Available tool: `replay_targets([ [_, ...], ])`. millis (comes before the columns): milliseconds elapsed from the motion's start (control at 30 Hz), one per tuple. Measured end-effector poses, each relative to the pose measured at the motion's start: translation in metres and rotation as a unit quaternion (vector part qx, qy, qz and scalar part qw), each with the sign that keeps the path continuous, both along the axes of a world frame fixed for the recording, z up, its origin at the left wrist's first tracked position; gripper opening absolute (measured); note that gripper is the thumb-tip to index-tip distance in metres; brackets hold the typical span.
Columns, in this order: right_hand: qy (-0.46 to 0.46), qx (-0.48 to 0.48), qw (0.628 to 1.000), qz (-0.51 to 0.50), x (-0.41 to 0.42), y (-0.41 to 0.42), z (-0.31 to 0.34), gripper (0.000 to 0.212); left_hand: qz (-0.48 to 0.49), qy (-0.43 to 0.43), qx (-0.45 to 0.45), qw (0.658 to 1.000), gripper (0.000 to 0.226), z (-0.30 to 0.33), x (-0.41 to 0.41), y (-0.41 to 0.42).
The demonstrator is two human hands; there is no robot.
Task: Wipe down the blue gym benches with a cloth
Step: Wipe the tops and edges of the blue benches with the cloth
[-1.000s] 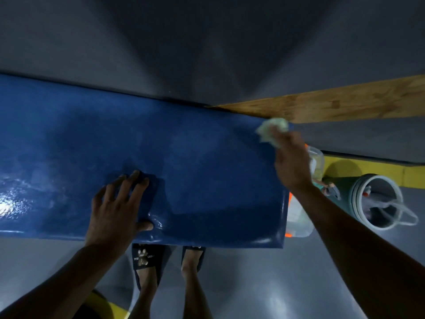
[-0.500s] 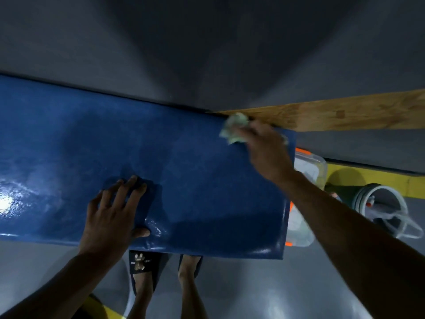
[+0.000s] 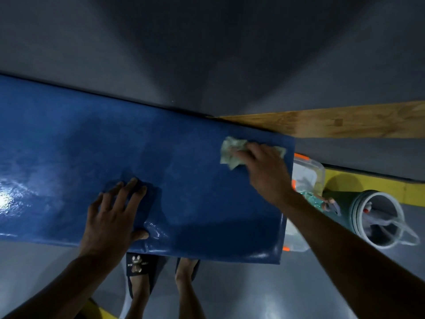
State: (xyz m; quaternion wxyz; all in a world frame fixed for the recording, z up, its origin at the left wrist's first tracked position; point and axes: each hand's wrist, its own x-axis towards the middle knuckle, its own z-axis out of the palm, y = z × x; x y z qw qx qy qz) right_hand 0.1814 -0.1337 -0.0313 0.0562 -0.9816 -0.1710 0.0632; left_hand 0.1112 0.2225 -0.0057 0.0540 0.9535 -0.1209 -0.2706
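Observation:
A blue padded gym bench [image 3: 69, 146] runs across the view from the left edge to its right end near the middle right. My right hand [image 3: 264, 171] presses a crumpled pale green cloth [image 3: 230, 151] onto the bench's far right part, fingers curled over it. My left hand [image 3: 112, 217] lies flat on the bench's near edge, fingers spread, thumb along the front. The bench surface shines wet at the far left.
A clear plastic tub with orange clips [image 3: 305, 178] sits on the floor just past the bench's right end. A green bucket [image 3: 377, 215] lies beside it. A wooden board [image 3: 345, 123] runs behind. My feet in dark slippers [image 3: 140, 272] stand below the bench. Yellow floor line [image 3: 379, 183].
My right hand slid the cloth from the bench's far right corner leftward, then down and slightly toward me. My left hand stayed planted on the near edge.

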Motion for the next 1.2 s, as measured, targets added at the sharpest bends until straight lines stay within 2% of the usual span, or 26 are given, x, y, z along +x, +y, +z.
replay_targets([
  [67, -0.013, -0.006, 0.993, -0.119, 0.005, -0.048, -0.002, 0.057, 0.0, 0.001, 0.0, 1.0, 0.117, -0.001, -0.001, 0.0],
  [133, -0.016, 0.04, 0.96, -0.276, 0.007, -0.077, -0.001, 0.055, 0.005, -0.003, -0.003, 1.0, 0.117, -0.001, -0.001, -0.001],
  [167, -0.016, 0.06, 0.942, -0.329, 0.005, -0.08, -0.002, 0.051, 0.006, -0.004, -0.003, 1.0, 0.117, -0.001, -0.001, -0.001],
  [233, -0.022, 0.085, 0.924, -0.373, -0.001, -0.072, -0.003, 0.047, 0.006, -0.004, -0.001, 1.0, 0.118, -0.002, -0.001, -0.001],
  [333, -0.024, 0.094, 0.931, -0.353, -0.024, -0.045, -0.001, 0.048, 0.005, -0.002, 0.008, 1.0, 0.118, -0.002, -0.002, -0.002],
  [400, -0.007, 0.086, 0.96, -0.266, -0.042, -0.028, 0.003, 0.05, 0.002, -0.005, 0.008, 1.0, 0.118, -0.002, -0.002, -0.002],
  [467, 0.007, 0.059, 0.989, -0.136, -0.046, -0.028, 0.008, 0.05, 0.002, -0.008, 0.01, 1.0, 0.118, -0.001, -0.002, -0.004],
  [500, 0.006, 0.045, 0.995, -0.09, -0.04, -0.038, 0.01, 0.05, 0.002, -0.007, 0.012, 1.0, 0.119, -0.001, -0.003, -0.004],
  [533, 0.006, 0.039, 0.996, -0.083, -0.032, -0.05, 0.011, 0.049, 0.003, -0.007, 0.012, 1.0, 0.119, -0.001, -0.003, -0.005],
  [600, 0.008, 0.088, 0.977, -0.193, -0.015, -0.069, 0.009, 0.047, 0.006, -0.005, 0.014, 1.0, 0.119, 0.0, -0.003, -0.006],
  [667, -0.005, 0.149, 0.923, -0.356, -0.005, -0.067, 0.004, 0.048, 0.01, -0.001, 0.019, 1.0, 0.12, -0.001, -0.004, -0.007],
  [733, -0.045, 0.173, 0.877, -0.446, -0.001, -0.032, 0.0, 0.048, 0.011, 0.002, 0.022, 1.0, 0.12, -0.002, -0.003, -0.007],
  [800, -0.08, 0.195, 0.869, -0.447, 0.003, 0.025, -0.006, 0.047, 0.011, -0.001, 0.023, 1.0, 0.121, -0.003, -0.005, -0.007],
  [867, -0.064, 0.219, 0.893, -0.389, 0.011, 0.089, -0.006, 0.045, 0.009, -0.002, 0.022, 1.0, 0.121, -0.004, -0.005, -0.005],
  [967, -0.02, 0.173, 0.971, -0.166, 0.017, 0.138, 0.0, 0.047, 0.007, 0.003, 0.025, 1.0, 0.121, -0.005, -0.005, -0.003],
  [1033, -0.003, 0.14, 0.988, -0.062, 0.025, 0.11, 0.003, 0.046, 0.005, 0.008, 0.023, 1.0, 0.121, -0.005, -0.005, -0.001],
  [1100, 0.0, 0.105, 0.991, -0.084, 0.027, 0.061, 0.001, 0.041, 0.008, -0.001, 0.012, 1.0, 0.121, -0.006, -0.006, 0.003],
  [1200, -0.001, 0.088, 0.964, -0.252, 0.017, -0.012, 0.006, 0.036, 0.003, -0.009, -0.008, 1.0, 0.121, -0.007, -0.007, 0.006],
])
